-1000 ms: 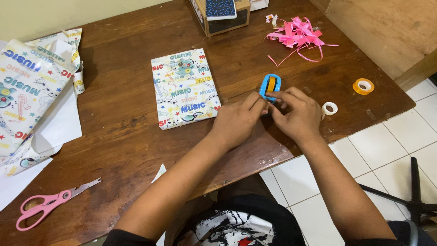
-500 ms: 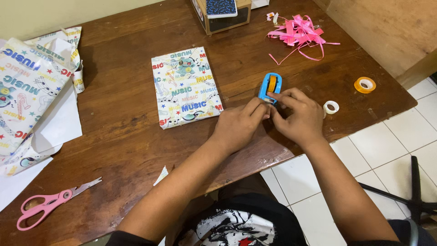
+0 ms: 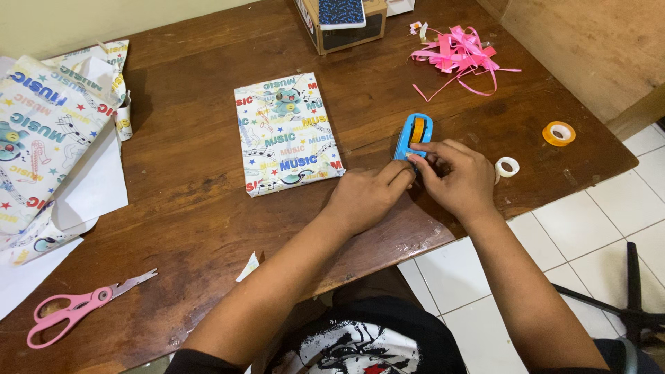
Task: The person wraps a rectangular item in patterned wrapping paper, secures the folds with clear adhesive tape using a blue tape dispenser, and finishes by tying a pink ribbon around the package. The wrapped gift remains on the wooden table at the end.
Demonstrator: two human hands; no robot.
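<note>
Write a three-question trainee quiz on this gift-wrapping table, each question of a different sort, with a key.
1. True or false: the pink scissors lie beside the blue tape dispenser.
2. Which lies nearest the right hand? A. orange tape roll B. white tape roll C. pink ribbon pile
3. Fill in: the wrapped parcel lies flat on the wooden ____.

Key:
1. False; they lie at the near left corner, far from the dispenser that both the left hand and right hand touch.
2. B
3. table
</note>
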